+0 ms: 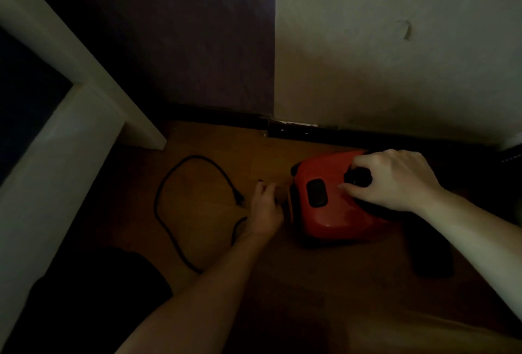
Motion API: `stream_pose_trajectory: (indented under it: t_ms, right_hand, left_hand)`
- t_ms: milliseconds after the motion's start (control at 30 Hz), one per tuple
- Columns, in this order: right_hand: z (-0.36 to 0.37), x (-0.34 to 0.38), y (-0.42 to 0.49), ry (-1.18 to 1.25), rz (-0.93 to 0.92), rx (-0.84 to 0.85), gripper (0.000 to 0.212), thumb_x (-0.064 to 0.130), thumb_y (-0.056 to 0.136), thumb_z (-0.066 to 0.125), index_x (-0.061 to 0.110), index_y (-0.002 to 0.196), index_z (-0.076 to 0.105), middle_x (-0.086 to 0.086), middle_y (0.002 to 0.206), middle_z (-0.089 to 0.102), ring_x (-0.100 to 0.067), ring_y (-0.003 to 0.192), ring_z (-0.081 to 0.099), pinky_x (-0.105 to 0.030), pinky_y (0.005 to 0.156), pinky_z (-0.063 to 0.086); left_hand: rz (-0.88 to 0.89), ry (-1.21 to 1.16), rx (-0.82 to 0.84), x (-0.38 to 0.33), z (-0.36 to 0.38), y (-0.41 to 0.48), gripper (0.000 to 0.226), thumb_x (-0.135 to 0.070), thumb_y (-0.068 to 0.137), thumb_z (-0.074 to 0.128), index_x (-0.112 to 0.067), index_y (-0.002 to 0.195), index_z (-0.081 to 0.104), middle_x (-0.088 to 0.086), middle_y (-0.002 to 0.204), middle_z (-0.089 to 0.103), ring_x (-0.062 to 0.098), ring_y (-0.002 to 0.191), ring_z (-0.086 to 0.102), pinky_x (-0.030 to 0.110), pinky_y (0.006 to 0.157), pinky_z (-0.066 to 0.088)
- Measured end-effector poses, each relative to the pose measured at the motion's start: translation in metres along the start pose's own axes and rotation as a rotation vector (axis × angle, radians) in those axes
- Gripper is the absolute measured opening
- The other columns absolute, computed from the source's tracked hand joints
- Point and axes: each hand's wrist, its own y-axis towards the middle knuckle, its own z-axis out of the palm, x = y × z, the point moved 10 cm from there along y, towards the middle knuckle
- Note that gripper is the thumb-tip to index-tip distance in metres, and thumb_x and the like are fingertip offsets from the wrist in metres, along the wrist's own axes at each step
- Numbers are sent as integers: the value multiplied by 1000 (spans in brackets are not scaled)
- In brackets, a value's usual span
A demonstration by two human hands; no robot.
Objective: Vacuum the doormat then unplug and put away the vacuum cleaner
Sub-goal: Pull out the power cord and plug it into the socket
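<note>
A red vacuum cleaner (330, 206) sits on the wooden floor close to the wall. My right hand (395, 181) rests on its top, fingers curled round a black handle or knob. My left hand (265, 209) is low at the vacuum's left end, fingers curled, apparently on the black power cord (169, 212); the dim light hides the grip. The cord lies in a loose loop on the floor to the left, its plug end near my left hand.
A white door frame or furniture leg (84, 93) stands at the left. A dark wall panel (197, 37) and a pale wall (395, 43) meet behind the vacuum, above a black skirting board (310, 130). A dark object (432, 257) lies right of the vacuum.
</note>
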Motion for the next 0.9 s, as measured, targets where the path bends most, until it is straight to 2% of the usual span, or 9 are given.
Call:
stream_pose_trajectory:
  t_ms: [100,167,300,367,500,600,700,800,900]
  right_hand:
    - [0,1,-1,-8,1,7,54,81,83,49,42,115,67,13,97,71,-15,93,69,-30,67,38]
    - [0,0,-1,-3,4,3,55,83,82,48,43,115,67,14,97,72,-15,93,69,-30,69,43]
    - [1,-1,0,-2,19,1,56,84,79,46,43,110,67,13,94,72,-16,92,70,-33,74,52]
    - [1,-1,0,4,20,-3,56,84,79,46,43,109,67,13,92,71,-15,91,70,-33,73,53]
    - [0,1,0,-7,10,-9,52,83,82,48,44,110,67,15,90,70,-13,89,69,-30,67,47]
    - [0,1,1,-12,9,-13,51,83,82,47,43,107,67,15,89,70,-13,88,69,-30,66,46]
    - [1,1,2,-26,14,-16,53,84,79,45,43,105,66,13,90,71,-16,89,70,-31,67,47]
    - [2,-1,2,-23,20,-18,58,85,76,40,43,104,67,12,88,71,-17,88,70,-32,68,51]
    - [3,-1,3,-25,13,-15,58,86,76,39,44,105,66,13,88,71,-16,87,70,-30,64,45]
  left_hand:
    - [-86,-177,194,4,20,3,60,-3,88,62,-18,143,41,2,140,46,18,130,45,39,113,39]
    - [-119,-210,328,8,33,1,68,-6,91,62,-19,150,31,-5,142,42,12,132,39,29,111,33]
    - [-77,79,409,17,44,10,61,-7,93,58,-11,149,35,14,138,53,27,126,52,24,89,39]
    - [-65,224,427,21,51,15,62,-4,92,58,-11,150,34,18,137,52,31,123,52,27,88,41]
    - [-85,247,339,33,54,29,66,4,91,55,-17,150,36,18,150,37,35,136,40,41,110,40]
    - [-99,166,239,34,47,43,54,7,90,54,-10,141,48,16,142,49,33,131,48,37,105,42]
    - [-130,18,141,36,35,52,35,-1,94,57,-7,128,63,13,127,65,28,116,61,28,93,46]
    - [-126,-90,104,32,23,55,19,-6,96,59,-4,112,70,12,117,68,22,106,62,20,83,41]
    - [-98,-195,76,22,7,55,13,-7,93,64,-11,102,72,5,114,62,20,108,58,28,94,45]
